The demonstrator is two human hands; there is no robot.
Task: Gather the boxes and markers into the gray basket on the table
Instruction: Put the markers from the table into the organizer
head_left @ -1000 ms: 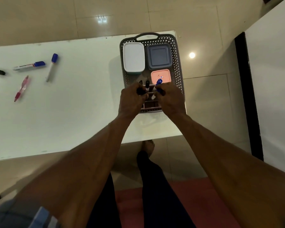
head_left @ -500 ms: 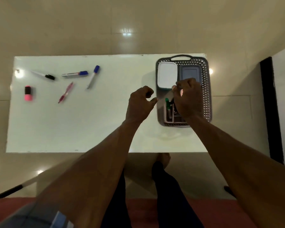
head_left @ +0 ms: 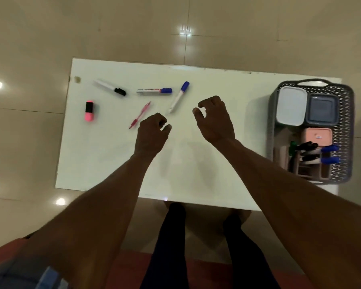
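Observation:
The gray basket (head_left: 344, 130) stands at the table's right end, holding a white box (head_left: 291, 105), a gray-blue box (head_left: 322, 110), a pink box (head_left: 319, 136) and several markers (head_left: 317, 155) in a pink holder. On the white table (head_left: 206, 176) lie a black-capped marker (head_left: 109, 87), a blue-capped marker (head_left: 154, 90), another blue-capped marker (head_left: 178, 97), a red pen (head_left: 140, 115) and a pink highlighter (head_left: 89, 111). My left hand (head_left: 151, 134) hovers empty, fingers curled, just right of the red pen. My right hand (head_left: 214, 119) hovers empty, fingers loosely curled, right of the blue marker.
The table's near edge runs just above my legs (head_left: 171, 247). Shiny beige floor tiles surround the table. A small brown mark (head_left: 77, 79) sits at the table's far left corner.
Both hands left the basket and moved left over the table toward the loose markers. The markers they held a second ago now lie in the basket. The view swung left.

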